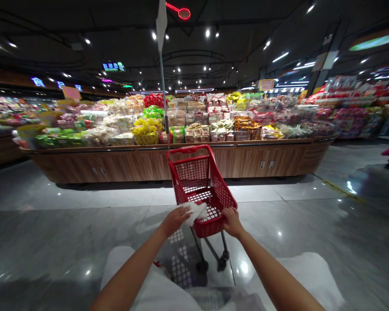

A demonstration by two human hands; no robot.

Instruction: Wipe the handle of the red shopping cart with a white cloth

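Observation:
A small red plastic shopping cart stands on the floor right in front of me, with a thin metal pole rising from its far left corner. My right hand is closed on the near right edge of the cart. My left hand is at the near left edge, its fingers closed on a white crumpled cloth or tissue that lies over the cart's rim. The basket looks empty through its mesh.
A long wooden display counter piled with packaged snacks runs across the aisle just beyond the cart. More stocked shelves stand at the right and far left. Glossy grey floor tiles spread around me.

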